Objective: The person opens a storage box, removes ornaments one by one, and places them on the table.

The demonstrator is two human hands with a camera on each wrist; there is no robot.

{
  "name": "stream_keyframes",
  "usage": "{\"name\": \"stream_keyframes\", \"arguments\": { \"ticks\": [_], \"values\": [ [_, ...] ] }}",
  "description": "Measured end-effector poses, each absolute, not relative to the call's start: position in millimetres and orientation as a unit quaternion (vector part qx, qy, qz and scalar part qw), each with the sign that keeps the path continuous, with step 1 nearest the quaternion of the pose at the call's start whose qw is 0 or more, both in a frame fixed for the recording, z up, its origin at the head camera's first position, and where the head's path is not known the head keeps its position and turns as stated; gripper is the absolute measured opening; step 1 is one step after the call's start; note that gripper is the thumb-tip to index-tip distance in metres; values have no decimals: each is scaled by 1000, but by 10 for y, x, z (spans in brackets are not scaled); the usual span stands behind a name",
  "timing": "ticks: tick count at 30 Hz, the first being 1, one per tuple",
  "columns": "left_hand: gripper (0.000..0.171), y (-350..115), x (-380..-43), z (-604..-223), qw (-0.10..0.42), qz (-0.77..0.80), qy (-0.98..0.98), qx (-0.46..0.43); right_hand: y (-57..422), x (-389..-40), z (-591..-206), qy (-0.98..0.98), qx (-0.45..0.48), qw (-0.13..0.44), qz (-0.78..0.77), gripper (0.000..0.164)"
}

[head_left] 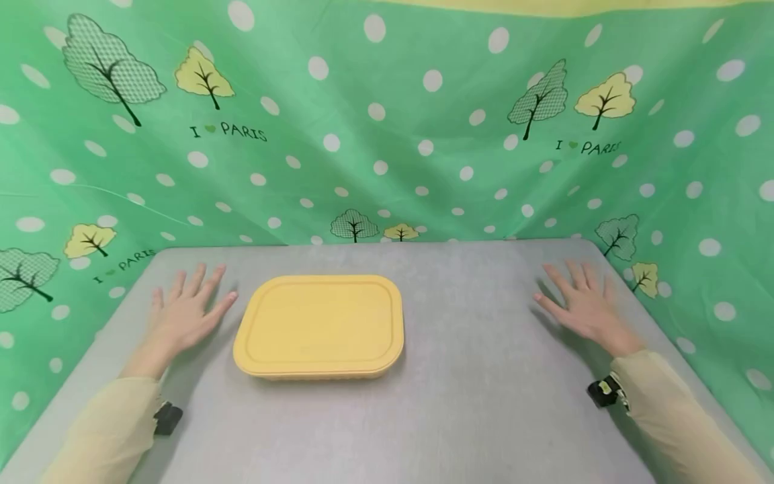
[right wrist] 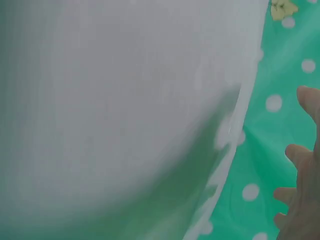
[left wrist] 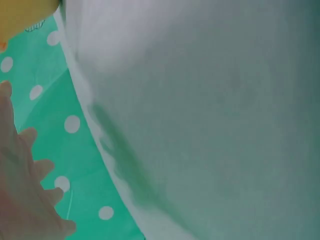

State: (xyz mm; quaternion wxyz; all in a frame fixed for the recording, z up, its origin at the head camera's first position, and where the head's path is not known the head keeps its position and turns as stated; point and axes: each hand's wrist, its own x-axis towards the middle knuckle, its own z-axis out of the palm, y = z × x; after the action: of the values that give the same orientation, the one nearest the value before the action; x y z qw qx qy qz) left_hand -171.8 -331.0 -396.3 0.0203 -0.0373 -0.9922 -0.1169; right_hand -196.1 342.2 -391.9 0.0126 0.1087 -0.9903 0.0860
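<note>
A yellow rectangular container with a lid (head_left: pixel 320 326) sits on the grey table, left of the middle. Just to its left is my left hand (head_left: pixel 186 312), fingers spread and straight, holding nothing. My right hand (head_left: pixel 583 306) is spread out over the table's right side, well apart from the container, with nothing in it. In the left wrist view, a corner of the yellow container (left wrist: pixel 22 17) shows at top left, and the left hand (left wrist: pixel 25 185) is at the left edge. The right wrist view has only the right hand's fingers (right wrist: pixel 297 155) at its right edge.
The grey table (head_left: pixel 471 403) has rounded far corners. Behind it and along both sides hangs a green curtain (head_left: pixel 399 134) with white dots and printed trees. Each wrist wears a small black camera, one at the left sleeve (head_left: pixel 168 418) and one at the right (head_left: pixel 603 391).
</note>
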Motion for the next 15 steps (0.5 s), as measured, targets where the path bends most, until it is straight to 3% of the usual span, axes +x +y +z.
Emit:
{"name": "stream_keyframes", "arguments": {
  "ticks": [15],
  "values": [
    [65,-3207,-1599,-3957,-4,-185,-977,-104,2642,-1992,-3932,-969,208,17,134,69]
  ]
}}
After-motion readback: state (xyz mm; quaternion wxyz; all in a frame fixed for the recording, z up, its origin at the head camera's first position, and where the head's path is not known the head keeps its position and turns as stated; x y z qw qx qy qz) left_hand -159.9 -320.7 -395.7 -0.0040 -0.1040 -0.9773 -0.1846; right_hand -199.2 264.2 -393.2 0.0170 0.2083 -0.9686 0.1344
